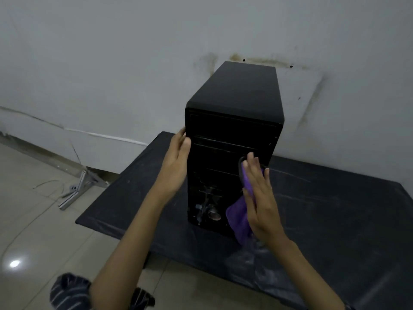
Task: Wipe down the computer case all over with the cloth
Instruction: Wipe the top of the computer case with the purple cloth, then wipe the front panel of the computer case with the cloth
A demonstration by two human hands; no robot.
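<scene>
I can read no text, brand, label or number anywhere. The front of the case (232,153) is dark and blurred. At 6 o'clock on that front, just at 9 o'clock of the round button (214,214), there are small pale marks, but they are too smeared for me to make out as letters or signs.

A low table (335,220) with a dark cover is standing on the tiled floor (33,231). The black computer case (232,121) is standing upright on it, toward its 11 o'clock part. A metal bracket (76,191) is lying on the floor at the table's 9 o'clock.
</scene>
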